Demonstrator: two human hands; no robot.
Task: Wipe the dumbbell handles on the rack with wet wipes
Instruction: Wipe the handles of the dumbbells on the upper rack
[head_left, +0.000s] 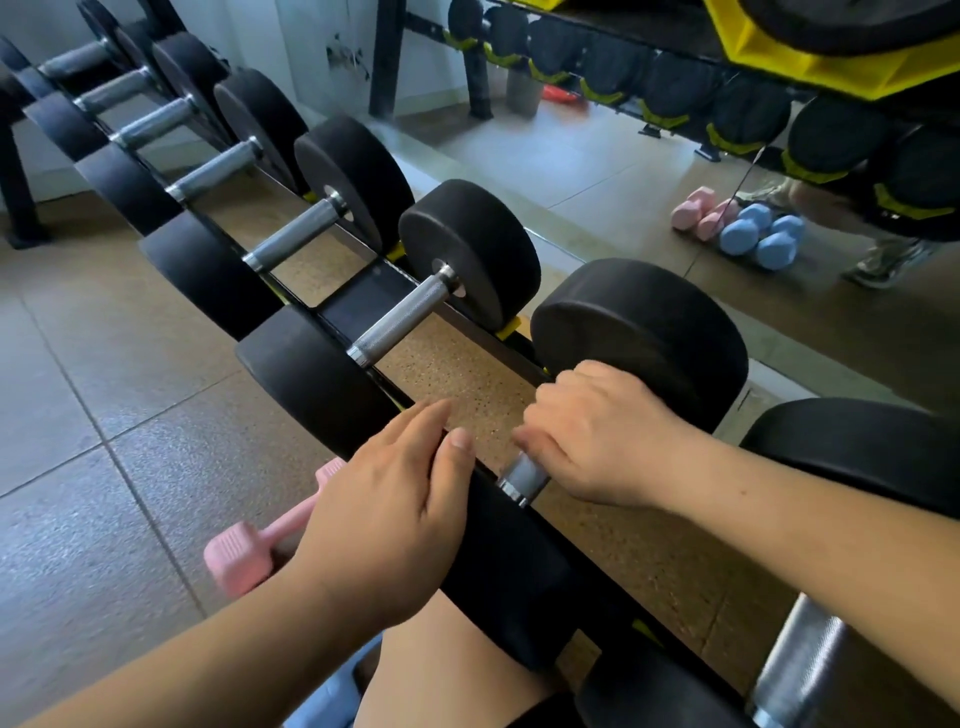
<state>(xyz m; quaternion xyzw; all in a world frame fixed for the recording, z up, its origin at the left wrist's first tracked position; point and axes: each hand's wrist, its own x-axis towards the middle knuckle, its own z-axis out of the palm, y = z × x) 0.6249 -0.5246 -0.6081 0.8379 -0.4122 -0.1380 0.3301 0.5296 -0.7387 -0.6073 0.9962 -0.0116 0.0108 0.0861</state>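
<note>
- The rack (358, 304) is running diagonally away to the left, carrying a row of black dumbbells across its rails.
- The dumbbell (639, 338) nearest the hands is lying across the rack, with neighbours on either side.
- The left grip (395, 519) is resting on that dumbbell's near head with its fingers straight, clasping nothing.
- The right grip (597, 436) is clamping around the handle (522, 480) and covering most of it; I cannot tell whether a wipe is lying under the fingers.
- A pink dumbbell (244, 561) is lying on the floor below the left grip.
</note>
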